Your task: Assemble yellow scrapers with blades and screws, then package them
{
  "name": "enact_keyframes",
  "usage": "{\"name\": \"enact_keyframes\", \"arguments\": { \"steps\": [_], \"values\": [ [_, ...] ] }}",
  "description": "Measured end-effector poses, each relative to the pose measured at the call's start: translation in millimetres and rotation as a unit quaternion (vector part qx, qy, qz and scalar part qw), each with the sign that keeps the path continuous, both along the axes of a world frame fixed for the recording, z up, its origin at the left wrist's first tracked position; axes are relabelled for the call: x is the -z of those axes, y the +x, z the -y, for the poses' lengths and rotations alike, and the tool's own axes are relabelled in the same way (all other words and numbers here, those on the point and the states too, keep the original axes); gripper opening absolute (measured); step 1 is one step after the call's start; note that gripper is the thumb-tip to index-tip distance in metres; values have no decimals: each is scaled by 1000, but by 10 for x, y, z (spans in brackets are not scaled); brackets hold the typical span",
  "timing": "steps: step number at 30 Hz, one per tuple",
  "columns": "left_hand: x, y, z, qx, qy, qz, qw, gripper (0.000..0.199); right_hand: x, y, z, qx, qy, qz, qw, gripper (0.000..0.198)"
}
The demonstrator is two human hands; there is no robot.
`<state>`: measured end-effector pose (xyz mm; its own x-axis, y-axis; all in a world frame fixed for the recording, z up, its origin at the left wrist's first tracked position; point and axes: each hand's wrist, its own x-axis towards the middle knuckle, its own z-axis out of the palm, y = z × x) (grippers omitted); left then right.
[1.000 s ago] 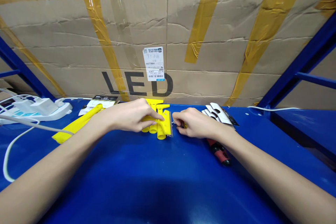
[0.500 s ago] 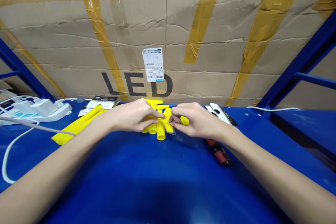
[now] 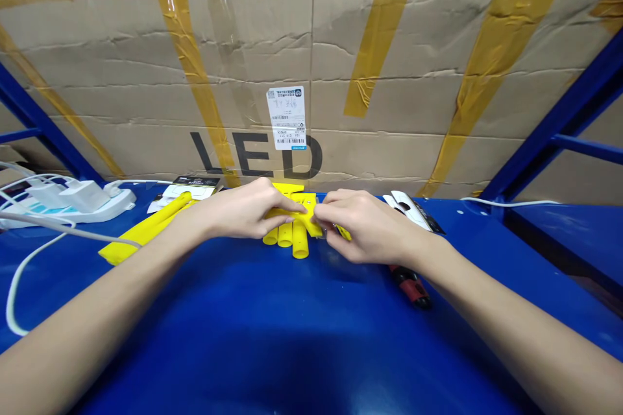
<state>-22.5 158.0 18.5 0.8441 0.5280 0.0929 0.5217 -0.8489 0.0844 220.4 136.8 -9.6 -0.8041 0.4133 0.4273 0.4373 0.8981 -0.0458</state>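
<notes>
A cluster of yellow plastic tubes (image 3: 300, 246) lies on the blue surface in the middle, with a flat yellow plastic piece (image 3: 311, 224) on top of it. From the left, my left hand (image 3: 243, 209) closes its thumb and index finger on the yellow plastic piece. On the other side, my right hand (image 3: 366, 225) is closed in a pinch at that piece's right edge. What its fingertips hold, if anything, is too small to tell. More yellow plastic shows partly behind the right fingers.
A red and black tool (image 3: 411, 286) lies beneath my right forearm. Left are a yellow long-shaped item (image 3: 146, 228), black-and-white packaging (image 3: 191, 189) and a white power strip (image 3: 117, 205) with cables. Another white package (image 3: 406, 204) sits behind the right wrist. A large taped cardboard box (image 3: 253, 65) stands behind.
My right hand has shifted slightly right and turned a little at the piece's edge. My left hand keeps its grip. The whole view has moved slightly.
</notes>
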Motion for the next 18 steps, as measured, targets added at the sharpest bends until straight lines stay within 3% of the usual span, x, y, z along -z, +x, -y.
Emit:
{"name": "enact_keyframes", "arguments": {
  "steps": [3,7,10,13,15,18],
  "values": [
    [6,2,-5,-3,7,3,1000,35,-16,19,-9,23,-110,-92,989,9],
    [7,23,12,-6,33,25,999,34,-12,70,-113,104,-232,-256,933,14],
    [22,63,42,24,55,28,998,33,-5,103,-199,214,-377,-302,849,16],
    [65,108,59,56,82,34,994,34,-15,118,-226,222,-568,-319,725,24],
    [101,129,62,67,102,37,992,35,-22,121,-220,218,-620,-354,666,38],
    [145,145,70,69,152,43,985,36,-16,128,-214,225,-631,-400,626,49]
  ]
}}
